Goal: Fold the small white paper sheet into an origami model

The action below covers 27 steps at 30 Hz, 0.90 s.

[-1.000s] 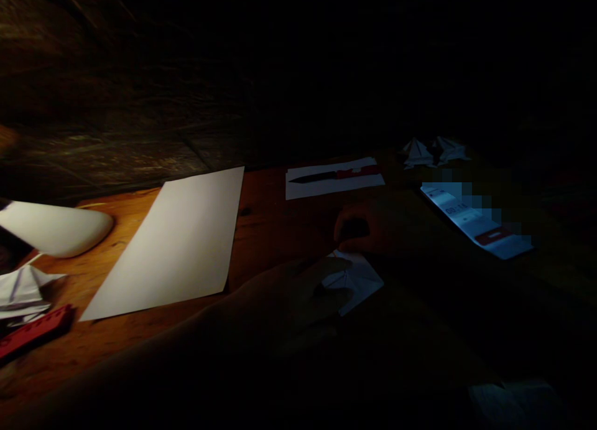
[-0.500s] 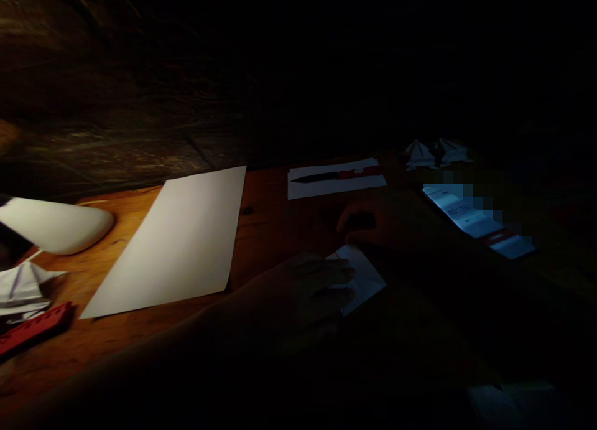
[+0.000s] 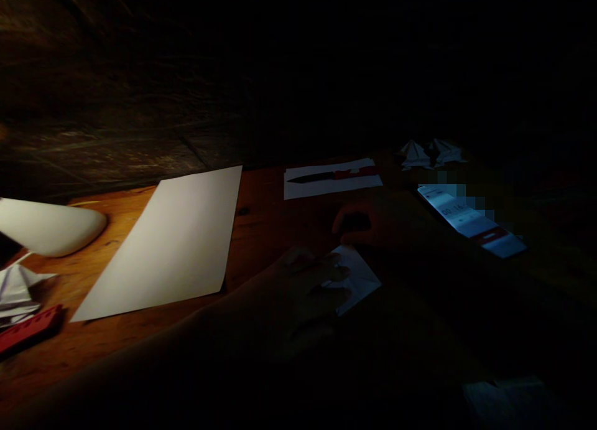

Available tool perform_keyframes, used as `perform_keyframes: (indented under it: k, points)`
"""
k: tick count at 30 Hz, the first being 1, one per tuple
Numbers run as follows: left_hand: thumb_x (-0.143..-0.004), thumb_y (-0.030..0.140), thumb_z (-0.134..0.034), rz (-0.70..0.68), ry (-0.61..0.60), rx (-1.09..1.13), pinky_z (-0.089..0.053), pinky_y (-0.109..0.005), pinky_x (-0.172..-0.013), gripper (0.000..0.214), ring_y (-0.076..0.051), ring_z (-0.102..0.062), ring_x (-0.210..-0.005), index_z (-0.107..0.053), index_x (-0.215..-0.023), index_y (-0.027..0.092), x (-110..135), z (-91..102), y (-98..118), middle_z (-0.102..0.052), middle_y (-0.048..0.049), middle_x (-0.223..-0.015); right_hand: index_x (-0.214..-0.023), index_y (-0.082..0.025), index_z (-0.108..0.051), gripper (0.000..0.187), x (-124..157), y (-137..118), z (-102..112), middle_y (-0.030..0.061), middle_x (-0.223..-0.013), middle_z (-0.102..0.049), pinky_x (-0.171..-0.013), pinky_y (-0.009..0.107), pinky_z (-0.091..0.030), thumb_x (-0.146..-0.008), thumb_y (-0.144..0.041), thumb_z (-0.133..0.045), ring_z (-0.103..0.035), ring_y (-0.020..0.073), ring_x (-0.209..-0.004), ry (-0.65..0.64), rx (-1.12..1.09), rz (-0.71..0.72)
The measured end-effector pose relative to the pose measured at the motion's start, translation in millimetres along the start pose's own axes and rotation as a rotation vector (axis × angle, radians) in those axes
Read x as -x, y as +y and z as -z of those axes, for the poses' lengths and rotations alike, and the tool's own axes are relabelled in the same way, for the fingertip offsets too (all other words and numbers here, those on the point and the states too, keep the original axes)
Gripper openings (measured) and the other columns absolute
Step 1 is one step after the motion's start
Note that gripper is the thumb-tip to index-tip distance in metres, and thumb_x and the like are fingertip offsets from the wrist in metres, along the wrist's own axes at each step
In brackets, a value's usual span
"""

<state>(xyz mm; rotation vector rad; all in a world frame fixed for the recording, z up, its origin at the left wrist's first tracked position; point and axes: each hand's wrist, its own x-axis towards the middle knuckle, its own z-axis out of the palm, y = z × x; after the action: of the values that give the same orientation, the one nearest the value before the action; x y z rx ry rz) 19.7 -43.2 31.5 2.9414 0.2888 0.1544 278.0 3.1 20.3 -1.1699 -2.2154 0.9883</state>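
In dim light, a small folded white paper (image 3: 359, 274) lies on the wooden table (image 3: 263, 231). My left hand (image 3: 312, 287) rests across it from the lower left, with the fingers over its near half. My right hand (image 3: 359, 221) sits just above the paper's far corner, fingers curled, and is dark and hard to make out. Whether it touches the paper is hidden by shadow. Much of the folded paper lies under my left hand.
A large blank white sheet (image 3: 168, 243) lies to the left, beneath a white lamp shade (image 3: 46, 228). A knife picture on paper (image 3: 333, 180) lies ahead. Folded paper figures (image 3: 429, 154) stand far right, near a lit phone (image 3: 466, 218). A red object (image 3: 30, 327) lies left.
My left fingers have shifted a little on the folded paper, and my right hand has moved slightly left. The whole view has drifted a little.
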Motion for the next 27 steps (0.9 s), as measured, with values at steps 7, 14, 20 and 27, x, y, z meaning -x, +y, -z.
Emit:
perform_keyframes:
  k: [7,14,20,27]
  points:
    - [-0.099,0.038,-0.061,0.058,-0.042,0.021,-0.047,-0.046,-0.103,0.043,-0.033,-0.051,-0.132,-0.057,-0.139,0.022,1.2,3.9,2.6,-0.048,-0.0101,-0.155,-0.092,-0.019,-0.077,0.012,0.2,-0.8,0.1,0.0028,-0.092,-0.077,-0.072,0.028,-0.049,-0.081,-0.019,-0.071,-0.068,0.0162,-0.080,0.009,0.018,-0.005]
    - [-0.097,0.043,-0.062,0.081,-0.050,-0.010,-0.054,-0.044,-0.094,0.044,-0.034,-0.057,-0.124,-0.058,-0.139,0.026,2.1,4.0,3.0,-0.041,-0.0103,-0.159,-0.092,-0.019,-0.077,0.012,0.5,-2.9,0.3,0.0027,-0.093,-0.077,-0.073,0.028,-0.049,-0.082,-0.019,-0.071,-0.068,0.0159,-0.081,-0.003,0.007,-0.010]
    - [-0.099,0.037,-0.060,-0.008,-0.015,0.016,-0.045,-0.047,-0.110,0.049,-0.033,-0.049,-0.139,-0.053,-0.142,0.017,0.9,2.2,-3.5,-0.054,-0.0132,-0.151,-0.094,-0.018,-0.077,0.014,0.6,-0.1,-1.2,0.0033,-0.093,-0.077,-0.072,0.028,-0.049,-0.082,-0.019,-0.071,-0.068,0.0156,-0.080,0.002,0.005,-0.018]
    - [-0.101,0.037,-0.055,-0.005,-0.002,0.075,-0.033,-0.047,-0.120,0.053,-0.030,-0.042,-0.148,-0.046,-0.148,0.013,3.0,-0.5,-6.7,-0.054,-0.0128,-0.153,-0.093,-0.018,-0.077,0.012,0.1,-0.4,-0.2,0.0026,-0.092,-0.077,-0.073,0.027,-0.049,-0.082,-0.018,-0.072,-0.067,0.0145,-0.080,-0.008,0.008,0.004]
